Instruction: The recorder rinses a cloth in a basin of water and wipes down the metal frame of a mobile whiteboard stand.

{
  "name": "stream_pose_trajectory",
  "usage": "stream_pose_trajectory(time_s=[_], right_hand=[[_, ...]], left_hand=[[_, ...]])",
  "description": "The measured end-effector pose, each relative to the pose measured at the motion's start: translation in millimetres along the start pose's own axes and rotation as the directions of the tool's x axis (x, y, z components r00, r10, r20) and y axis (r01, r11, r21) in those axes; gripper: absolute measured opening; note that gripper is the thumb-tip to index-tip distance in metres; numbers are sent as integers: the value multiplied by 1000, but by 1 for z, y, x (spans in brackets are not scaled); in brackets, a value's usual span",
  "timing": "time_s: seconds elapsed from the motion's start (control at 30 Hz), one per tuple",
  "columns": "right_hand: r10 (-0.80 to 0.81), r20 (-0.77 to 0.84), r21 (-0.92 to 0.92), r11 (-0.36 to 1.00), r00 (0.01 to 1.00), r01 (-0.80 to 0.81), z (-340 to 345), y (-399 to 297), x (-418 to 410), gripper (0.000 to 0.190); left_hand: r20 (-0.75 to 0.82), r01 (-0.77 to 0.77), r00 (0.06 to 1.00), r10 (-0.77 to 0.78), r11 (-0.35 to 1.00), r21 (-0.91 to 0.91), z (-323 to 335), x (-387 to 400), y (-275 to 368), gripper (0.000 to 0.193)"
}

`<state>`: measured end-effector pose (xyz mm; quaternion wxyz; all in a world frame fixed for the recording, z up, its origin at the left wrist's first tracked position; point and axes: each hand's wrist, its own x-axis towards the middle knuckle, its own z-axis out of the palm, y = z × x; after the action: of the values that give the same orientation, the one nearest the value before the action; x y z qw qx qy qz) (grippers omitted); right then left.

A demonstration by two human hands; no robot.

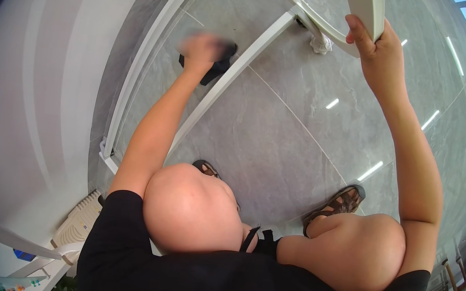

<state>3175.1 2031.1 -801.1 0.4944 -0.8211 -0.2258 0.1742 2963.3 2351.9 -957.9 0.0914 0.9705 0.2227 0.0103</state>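
Note:
My right hand (379,54) grips the end of a white, curved plastic armrest-like part (364,6), with the thumb on its near left side. Below that part, a white knob (320,45) is fitted to a bent white frame tube (311,17). My left hand (201,48) reaches between two long white frame bars, over a black item (216,70) that looks like cloth. Blur hides its fingers, so whether it holds the item is unclear. One frame bar (243,65) passes just right of that hand; the other bar (155,47) runs nearer the wall.
Grey tiles (279,129) cover the floor. To the left rises a white wall (47,77). My sandalled feet (335,205) stand apart below my bent knees. A beige slatted appliance (80,218) is at lower left. Dark rails (451,280) stand at lower right.

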Motion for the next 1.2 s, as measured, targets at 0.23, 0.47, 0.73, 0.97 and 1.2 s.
stream_pose_trajectory(time_s=[0.23,0.47,0.73,0.97,1.2], right_hand=[[3,-13,-26,1000,1000,-3,1,3,-1,38],[6,7,12,1000,1000,-6,-1,8,0,37],[39,6,87,995,999,-39,2,7,0,37],[7,7,12,1000,1000,-7,-1,7,2,37],[21,-12,16,1000,1000,-21,1,1,-3,36]], left_hand=[[5,188,982,-189,982,6,11,47,26,21],[-87,114,987,-135,970,-215,21,44,17,15],[-8,98,995,-100,986,-138,19,48,15,15],[83,69,994,-70,998,12,18,45,22,17],[12,219,975,-220,975,46,7,75,37,15]])
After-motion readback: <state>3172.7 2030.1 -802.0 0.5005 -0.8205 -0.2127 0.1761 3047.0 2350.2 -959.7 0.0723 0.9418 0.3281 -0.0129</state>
